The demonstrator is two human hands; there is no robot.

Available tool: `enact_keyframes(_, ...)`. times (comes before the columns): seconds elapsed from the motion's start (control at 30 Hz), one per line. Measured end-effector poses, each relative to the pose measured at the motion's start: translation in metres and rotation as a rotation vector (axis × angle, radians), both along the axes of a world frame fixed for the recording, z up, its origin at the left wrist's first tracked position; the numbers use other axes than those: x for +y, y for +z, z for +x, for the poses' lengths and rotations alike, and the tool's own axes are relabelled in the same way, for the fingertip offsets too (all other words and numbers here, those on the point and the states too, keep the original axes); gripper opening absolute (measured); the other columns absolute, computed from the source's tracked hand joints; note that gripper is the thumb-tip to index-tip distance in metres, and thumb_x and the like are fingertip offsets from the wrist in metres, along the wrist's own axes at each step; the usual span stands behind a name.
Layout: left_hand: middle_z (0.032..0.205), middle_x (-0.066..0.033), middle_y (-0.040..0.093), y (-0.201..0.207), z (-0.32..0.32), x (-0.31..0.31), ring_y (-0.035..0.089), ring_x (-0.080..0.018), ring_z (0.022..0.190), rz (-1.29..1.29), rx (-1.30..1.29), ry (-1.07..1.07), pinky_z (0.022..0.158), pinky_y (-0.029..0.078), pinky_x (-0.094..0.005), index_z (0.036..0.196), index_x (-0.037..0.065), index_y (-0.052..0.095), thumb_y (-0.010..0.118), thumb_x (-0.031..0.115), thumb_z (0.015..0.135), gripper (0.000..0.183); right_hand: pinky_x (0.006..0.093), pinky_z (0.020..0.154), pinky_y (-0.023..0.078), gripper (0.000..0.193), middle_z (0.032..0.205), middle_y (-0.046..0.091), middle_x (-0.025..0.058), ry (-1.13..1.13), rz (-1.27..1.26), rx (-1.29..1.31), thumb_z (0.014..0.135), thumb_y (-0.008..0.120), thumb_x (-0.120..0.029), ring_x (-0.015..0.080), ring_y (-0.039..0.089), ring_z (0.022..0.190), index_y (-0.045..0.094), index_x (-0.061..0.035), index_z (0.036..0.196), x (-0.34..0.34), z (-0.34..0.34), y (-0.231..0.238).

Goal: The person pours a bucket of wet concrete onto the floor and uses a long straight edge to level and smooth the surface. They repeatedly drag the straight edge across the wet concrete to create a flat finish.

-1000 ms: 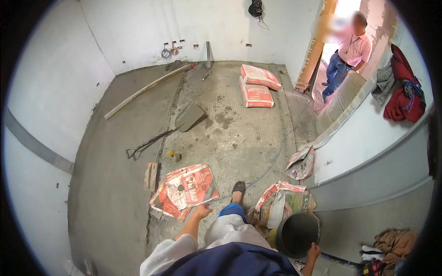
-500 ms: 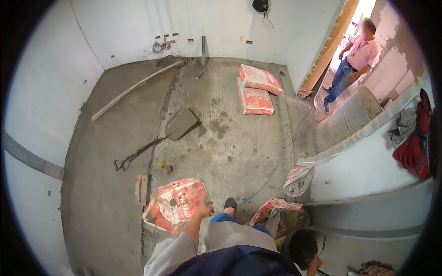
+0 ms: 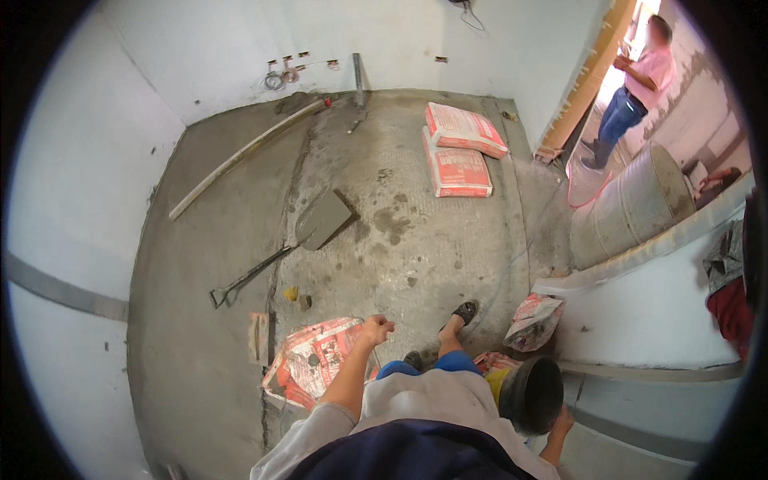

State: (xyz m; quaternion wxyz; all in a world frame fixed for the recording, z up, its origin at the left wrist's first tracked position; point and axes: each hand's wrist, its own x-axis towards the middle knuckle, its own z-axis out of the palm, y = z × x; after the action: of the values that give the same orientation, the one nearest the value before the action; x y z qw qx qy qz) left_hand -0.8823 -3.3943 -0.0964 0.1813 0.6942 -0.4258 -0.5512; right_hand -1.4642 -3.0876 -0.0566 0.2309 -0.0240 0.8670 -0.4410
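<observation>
My left hand (image 3: 377,329) hangs in front of me with its fingers loosely bent and nothing visible in it. Below and to its left, a crumpled red-and-white cement bag (image 3: 316,360) lies on the floor. At my right side is a black bucket (image 3: 534,396), tilted so that its dark inside shows. My right hand (image 3: 563,419) is closed at the bucket's outer side; the bucket hides part of the fingers. A shovel (image 3: 324,220) with wet grey mortar on its blade rests on the floor ahead.
Two stacked cement bags (image 3: 460,152) lie ahead right. A long straightedge (image 3: 240,160) lies on smooth wet screed (image 3: 192,272) at left. By the right wall are another bag (image 3: 534,322) and a metal drum (image 3: 636,208). A person (image 3: 640,88) stands in the doorway.
One foot has stepped forward to the right. The bucket has risen slightly, and my left hand has swung up and right, its fingers more bent. The person in the doorway has raised their hands.
</observation>
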Motion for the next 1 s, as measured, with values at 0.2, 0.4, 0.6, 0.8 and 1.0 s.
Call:
enact_keyframes(0.2,0.072,-0.0115,0.062,0.001,0.002,-0.044,0.058,-0.0193,0.054,0.211,-0.095,0.192,0.047,0.052,-0.0330,0.094,-0.004,0.060,0.061,0.027,0.090,0.031,0.0299,0.043,0.036,0.034,0.054,0.048,0.0026,0.290,-0.087,-0.042,0.086,0.068,-0.035,0.0119,0.045,0.044,0.060,-0.0034,0.076,-0.182,-0.013,-0.017)
enact_keyframes(0.4,0.105,-0.0099,0.061,0.033,-0.032,-0.104,0.058,-0.0192,0.086,0.312,-0.031,0.178,0.073,0.048,-0.0391,0.113,0.001,0.056,0.061,0.034,0.090,0.041,0.0298,0.054,0.043,0.031,0.061,0.054,0.0043,0.459,-0.082,0.184,0.083,0.070,-0.026,0.0110,0.052,0.057,0.058,-0.0004,0.073,-0.322,-0.004,-0.017)
enact_keyframes(0.6,0.118,-0.0077,0.060,0.127,-0.227,-0.247,0.053,-0.0214,0.113,0.104,0.281,-0.163,0.095,0.039,-0.0380,0.124,0.004,0.055,0.061,0.042,0.090,0.052,0.0335,0.066,0.049,0.020,0.074,0.063,0.0131,0.612,-0.233,0.033,0.078,0.067,-0.016,0.0214,0.061,0.069,0.062,0.0007,0.087,-0.430,0.025,0.059)
enact_keyframes(0.8,0.107,-0.0118,0.062,0.201,-0.389,-0.356,0.058,-0.0240,0.105,0.151,0.944,-0.161,0.095,0.044,-0.0384,0.115,0.003,0.055,0.056,0.039,0.095,0.042,0.0358,0.075,0.052,0.024,0.086,0.065,0.0155,0.984,-0.579,0.022,0.076,0.063,-0.007,0.0247,0.064,0.078,0.060,0.0016,0.098,-0.539,0.071,0.113)
enact_keyframes(1.0,0.068,-0.0001,0.048,0.152,-0.351,-0.477,0.048,-0.0115,0.055,0.141,0.739,0.166,0.052,0.043,-0.0293,0.085,0.009,0.052,0.070,0.020,0.085,0.022,0.0378,0.092,0.049,0.044,0.117,0.060,0.0195,1.086,-0.402,0.168,0.080,0.064,-0.011,0.0290,0.062,0.105,0.056,-0.0017,0.123,-0.566,0.041,0.088)
